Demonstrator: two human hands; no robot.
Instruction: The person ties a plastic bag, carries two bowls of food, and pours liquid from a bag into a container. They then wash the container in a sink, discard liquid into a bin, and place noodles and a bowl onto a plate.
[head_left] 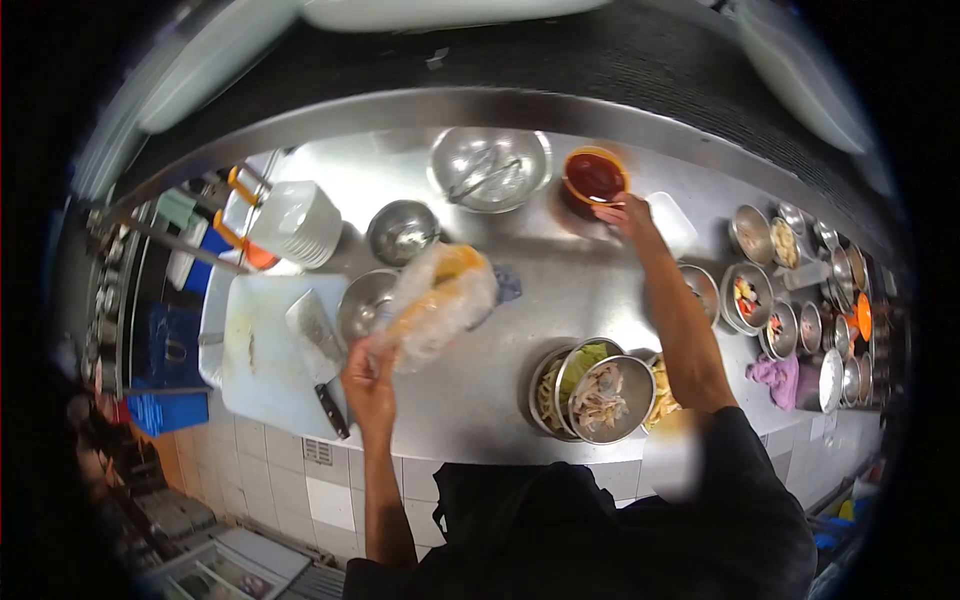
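Observation:
My left hand [370, 372] is closed on the edge of a clear plastic bag [440, 305] with something yellow-orange inside. The bag hangs over the steel counter, slightly blurred, partly covering a small steel bowl [362, 305]. At the back, the fingers of my right hand [625, 215] are closed at the near rim of an orange-rimmed bowl [572, 195] of dark red liquid. Beside that hand lies a white tray [672, 225]. Behind the bag stands another small steel bowl [400, 232].
On the left, a cleaver [315, 335] rests on a white cutting board [265, 370]. A large steel bowl [440, 165] holds a utensil at the back. Stacked steel bowls [622, 432] of food sit near the front edge. Several ingredient bowls and a purple cloth [775, 380] are at right.

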